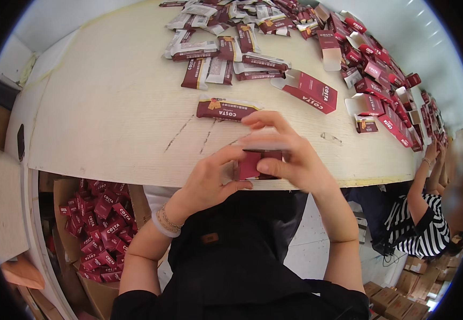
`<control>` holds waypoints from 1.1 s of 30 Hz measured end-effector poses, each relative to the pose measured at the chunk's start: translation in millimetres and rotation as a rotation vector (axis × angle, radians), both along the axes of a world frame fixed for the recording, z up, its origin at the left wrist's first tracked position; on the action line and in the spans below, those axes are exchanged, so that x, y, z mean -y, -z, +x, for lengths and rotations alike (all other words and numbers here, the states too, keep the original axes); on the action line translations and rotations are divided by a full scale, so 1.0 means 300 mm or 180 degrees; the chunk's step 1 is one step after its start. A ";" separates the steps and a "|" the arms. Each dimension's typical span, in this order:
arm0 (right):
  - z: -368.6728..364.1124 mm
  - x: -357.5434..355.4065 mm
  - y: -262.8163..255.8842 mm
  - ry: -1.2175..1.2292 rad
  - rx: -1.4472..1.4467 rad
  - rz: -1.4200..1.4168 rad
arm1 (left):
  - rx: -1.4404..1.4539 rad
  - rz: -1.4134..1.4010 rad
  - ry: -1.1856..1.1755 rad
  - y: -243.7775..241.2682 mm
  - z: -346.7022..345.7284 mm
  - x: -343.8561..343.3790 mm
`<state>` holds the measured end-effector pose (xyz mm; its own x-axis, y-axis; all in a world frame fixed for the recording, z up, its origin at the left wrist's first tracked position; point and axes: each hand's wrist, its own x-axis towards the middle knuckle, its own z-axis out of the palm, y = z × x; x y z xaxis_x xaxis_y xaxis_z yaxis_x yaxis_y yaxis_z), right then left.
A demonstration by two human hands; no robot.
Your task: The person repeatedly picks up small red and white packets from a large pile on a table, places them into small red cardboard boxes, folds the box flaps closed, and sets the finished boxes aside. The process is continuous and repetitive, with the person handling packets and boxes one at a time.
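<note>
A small dark-red carton (251, 168) is held between my two hands near the table's front edge. My left hand (211, 176) grips its left end, with the thumb along the near side. My right hand (291, 152) covers its right part; the thumb presses on the upper face and the raised fingers are blurred. Much of the carton is hidden by the fingers. Just beyond my hands lies a single wrapped Costa biscuit packet (225, 109). Farther right, an open Costa carton (311, 92) rests on its side with its white flap out.
Many wrapped packets (219, 48) are heaped at the table's far side. Red cartons (375, 80), several open, pile along the right. Below the left edge, a cardboard box (65, 236) holds closed red cartons (103, 228). A co-worker in a striped shirt (419, 224) handles things at the right.
</note>
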<state>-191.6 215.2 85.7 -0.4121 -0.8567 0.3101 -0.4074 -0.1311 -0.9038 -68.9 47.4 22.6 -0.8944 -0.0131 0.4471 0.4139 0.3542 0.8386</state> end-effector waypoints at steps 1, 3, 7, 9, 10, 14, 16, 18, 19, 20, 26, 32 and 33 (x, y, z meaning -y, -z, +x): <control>0.006 -0.003 -0.014 -0.0030 -0.0707 0.0061 | -0.0215 0.0171 -0.0081 0.042 0.003 -0.004; 0.043 -0.027 -0.019 -0.0004 -0.1559 0.0060 | -0.0634 0.0532 -0.0223 0.113 -0.007 -0.021; 0.088 -0.031 0.028 0.0417 -0.2029 -0.0207 | -0.0654 0.0325 0.0094 0.070 -0.026 -0.019; 0.104 -0.028 0.011 0.0618 -0.1878 -0.0213 | -0.0552 0.0264 0.0132 0.041 -0.014 -0.022; 0.103 -0.036 0.009 0.0659 -0.1741 -0.0208 | -0.0504 0.0226 0.0153 0.033 -0.010 -0.021; 0.073 -0.025 -0.020 0.0406 -0.2181 -0.0162 | -0.0642 0.0256 -0.0072 0.064 -0.009 -0.022; 0.077 -0.030 -0.014 0.0343 -0.2545 -0.0069 | -0.0584 0.0254 -0.0094 0.074 -0.002 -0.026; 0.101 -0.021 0.021 0.0362 -0.2799 0.0022 | -0.0618 0.0236 -0.0195 0.097 -0.006 -0.028; 0.097 -0.024 0.015 0.0213 -0.2845 0.0088 | -0.0638 0.0222 -0.0258 0.098 -0.006 -0.025; 0.084 -0.024 0.008 0.0057 -0.2888 0.0151 | -0.0458 0.0067 -0.0285 0.091 0.006 -0.010; -0.248 -0.107 0.004 0.1935 -0.3347 0.0988 | 0.0844 -0.2261 -0.1598 -0.269 0.307 0.174; -0.349 -0.183 -0.075 0.1978 -0.1798 0.3060 | 0.1741 -0.3908 -0.2781 -0.224 0.566 0.362; -0.240 -0.115 -0.106 0.2001 -0.1240 0.2959 | 0.1406 -0.3041 -0.2683 -0.208 0.514 0.322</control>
<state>-263.7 249.8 117.6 -0.8564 -0.5006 -0.1263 -0.4344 0.8309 -0.3477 85.2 -49.2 84.9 -0.8387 -0.4735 0.2691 -0.4561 0.8807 0.1283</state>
